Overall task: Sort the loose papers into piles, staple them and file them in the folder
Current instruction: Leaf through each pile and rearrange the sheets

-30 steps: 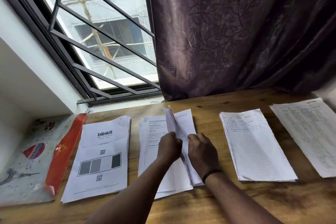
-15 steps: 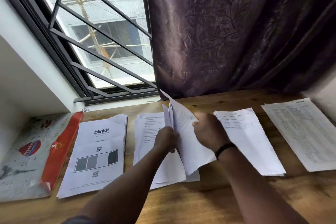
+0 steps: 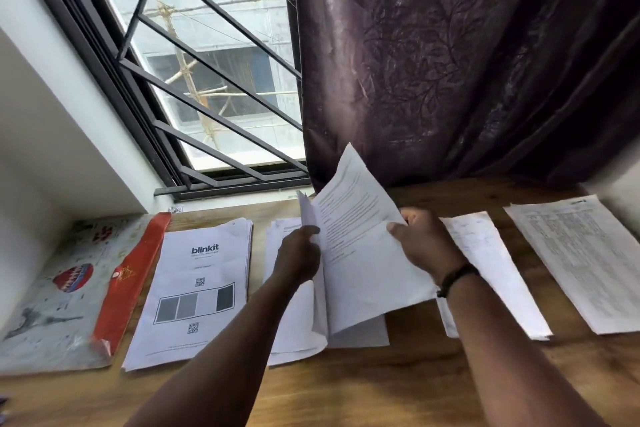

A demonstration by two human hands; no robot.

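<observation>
Several paper piles lie in a row on the wooden table (image 3: 398, 388). My right hand (image 3: 424, 246) pinches the right edge of a printed sheet (image 3: 360, 253) and holds it lifted and tilted above the middle pile (image 3: 294, 329). My left hand (image 3: 299, 253) grips the raised left edges of the sheets beneath it. Left of that lies the "blinkit" pile (image 3: 199, 291). A folder (image 3: 52, 298) with a red flap (image 3: 128, 281) sits at the far left. No stapler is in view.
To the right lie a lined pile (image 3: 495, 270) and a table-printed pile (image 3: 581, 260). A dark curtain (image 3: 467, 63) hangs behind the table and a barred window (image 3: 214, 80) is at the back left. The front strip of the table is bare wood.
My right hand has peeled one sheet off the middle pile and swung it up and to the right. My left hand has stayed on the pile, and the view has shifted slightly.
</observation>
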